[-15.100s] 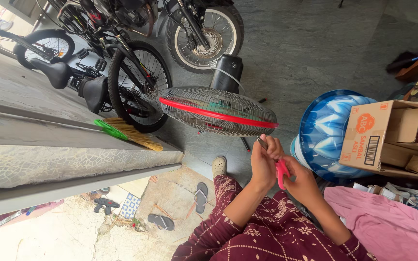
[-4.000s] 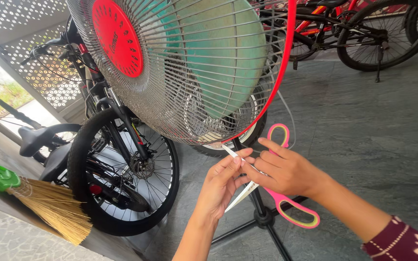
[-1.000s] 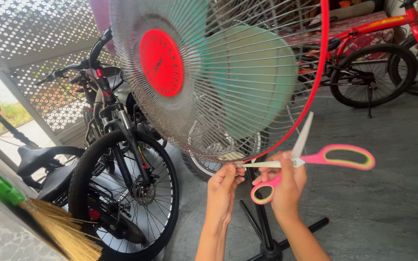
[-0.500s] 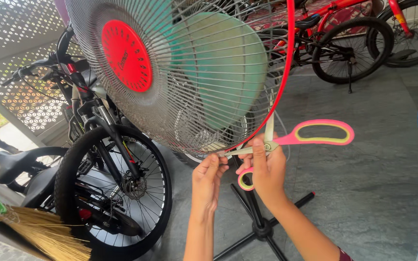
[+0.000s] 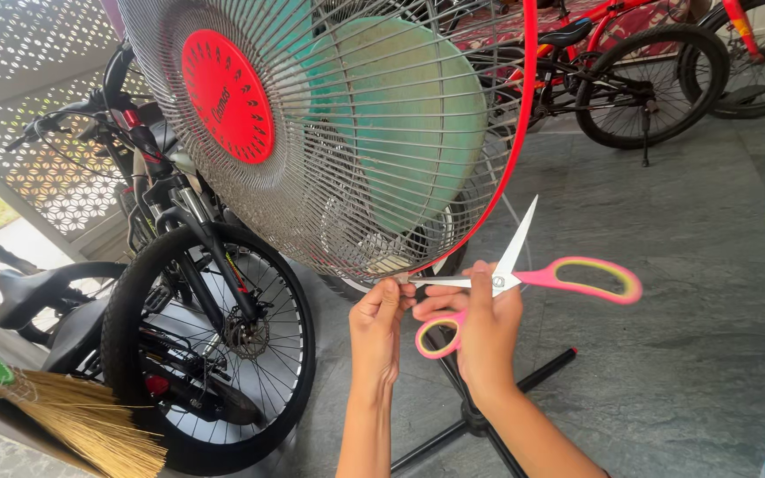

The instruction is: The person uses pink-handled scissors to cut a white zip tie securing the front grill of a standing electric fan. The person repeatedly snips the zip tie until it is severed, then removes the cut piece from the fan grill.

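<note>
Beside bicycles (image 5: pixel 214 292), right hand (image 5: pixel 480 323) holds open scissors (image 5: pixel 524 279) at fan (image 5: pixel 347 133).

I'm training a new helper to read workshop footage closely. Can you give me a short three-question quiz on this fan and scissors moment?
1. Which hand holds the scissors?
2. True or false: the scissors' blades are open.
3. The left hand pinches at: A) the fan grille's bottom rim, B) the bike wheel, C) the broom.

Key: 1. The right hand. 2. True. 3. A.
</note>
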